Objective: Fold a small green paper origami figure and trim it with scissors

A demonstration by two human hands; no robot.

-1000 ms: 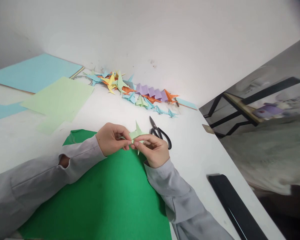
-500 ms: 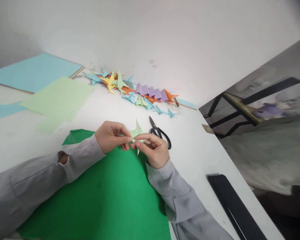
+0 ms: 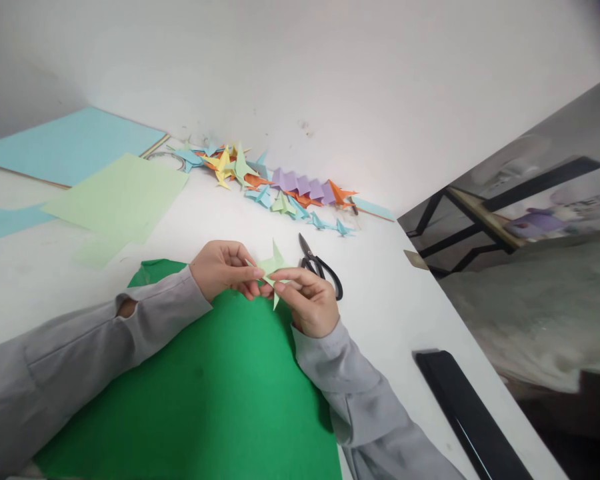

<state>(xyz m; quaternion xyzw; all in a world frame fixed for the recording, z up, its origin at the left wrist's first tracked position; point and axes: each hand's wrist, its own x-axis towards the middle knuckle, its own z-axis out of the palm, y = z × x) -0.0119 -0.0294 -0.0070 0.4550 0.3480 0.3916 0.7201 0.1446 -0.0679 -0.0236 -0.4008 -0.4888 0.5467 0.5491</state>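
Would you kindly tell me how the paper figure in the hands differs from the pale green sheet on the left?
The paper figure is folded into points; the pale green sheet lies flat. The figure is much smaller than the sheet. The left hand and right hand pinch the figure; the sheet rests untouched on the table. Both are pale green paper.

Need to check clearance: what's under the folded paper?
Far edge of the green sheet on the table. Left hand and right hand pinch the folded paper above it; anything beneath the sheet is hidden.
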